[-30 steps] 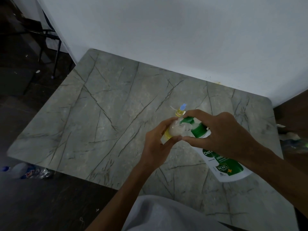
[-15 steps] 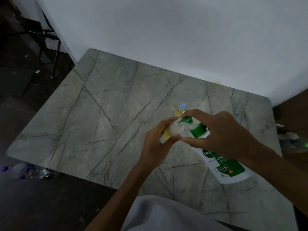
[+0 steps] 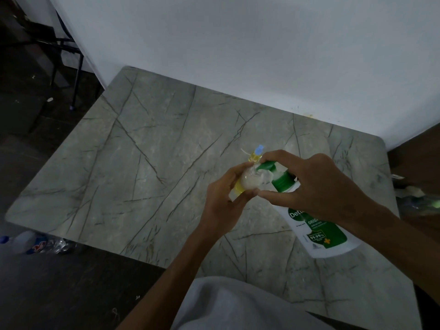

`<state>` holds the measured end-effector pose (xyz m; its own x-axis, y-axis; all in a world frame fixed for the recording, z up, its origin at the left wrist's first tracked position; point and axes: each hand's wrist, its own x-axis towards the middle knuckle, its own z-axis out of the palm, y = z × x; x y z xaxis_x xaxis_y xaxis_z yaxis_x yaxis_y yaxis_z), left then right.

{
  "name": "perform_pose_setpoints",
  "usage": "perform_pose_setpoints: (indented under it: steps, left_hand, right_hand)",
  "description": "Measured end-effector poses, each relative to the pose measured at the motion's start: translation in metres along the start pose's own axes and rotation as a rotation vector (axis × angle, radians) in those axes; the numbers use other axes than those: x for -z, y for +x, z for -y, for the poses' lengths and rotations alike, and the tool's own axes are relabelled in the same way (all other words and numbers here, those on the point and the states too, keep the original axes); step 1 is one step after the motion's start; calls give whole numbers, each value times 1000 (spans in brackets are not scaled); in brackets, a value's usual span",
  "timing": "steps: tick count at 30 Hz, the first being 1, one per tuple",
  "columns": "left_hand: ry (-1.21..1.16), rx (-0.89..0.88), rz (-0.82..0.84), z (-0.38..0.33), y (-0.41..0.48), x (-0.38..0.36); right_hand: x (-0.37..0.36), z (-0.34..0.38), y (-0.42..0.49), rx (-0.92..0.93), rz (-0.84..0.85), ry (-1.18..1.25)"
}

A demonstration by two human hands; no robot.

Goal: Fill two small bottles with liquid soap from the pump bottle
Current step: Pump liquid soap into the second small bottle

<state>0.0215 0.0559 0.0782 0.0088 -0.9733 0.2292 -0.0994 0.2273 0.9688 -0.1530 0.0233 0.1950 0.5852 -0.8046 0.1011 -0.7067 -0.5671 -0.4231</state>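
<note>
Alignment of spout (image 3: 261, 166) to mouth was what the next press turned on. We saw the green spout of the pump bottle (image 3: 319, 232) pointing left, its tip right at the mouth of the small bottle (image 3: 247, 183). Nearer to that one was the left hand (image 3: 221, 206), gripping it with fingers (image 3: 238, 169) curled round the body, long axis tilted, mouth towards the spout. On the pump head sat the right hand (image 3: 316, 186), index finger curled over the top, thumb below.

Pump bottle: smooth white plastic, green label, base on the veined stone-look table (image 3: 154, 163). We couldn't tell if it was upright or tilted. Small bottle: clear, rounded, cloudy white inside, yellow lower part. Just behind stood a second small bottle (image 3: 256, 155), yellow with a blue cap.
</note>
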Motion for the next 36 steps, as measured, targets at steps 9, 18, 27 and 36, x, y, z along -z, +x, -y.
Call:
perform_pose_setpoints:
  steps: [9,18,27,36]
  left_hand:
    - [17,8,31,1,1,-6]
    - [18,17,20,2,5,-4]
    - [8,42,25,-1,5,-8]
    - [59,0,20,3,6,-6]
  right_hand:
    - [4,-1,4,-42,19,58]
    - [7,-2,8,-11,31,109]
    - [10,-8,12,-51,59,88]
    - [9,-9,11,-46,24,92]
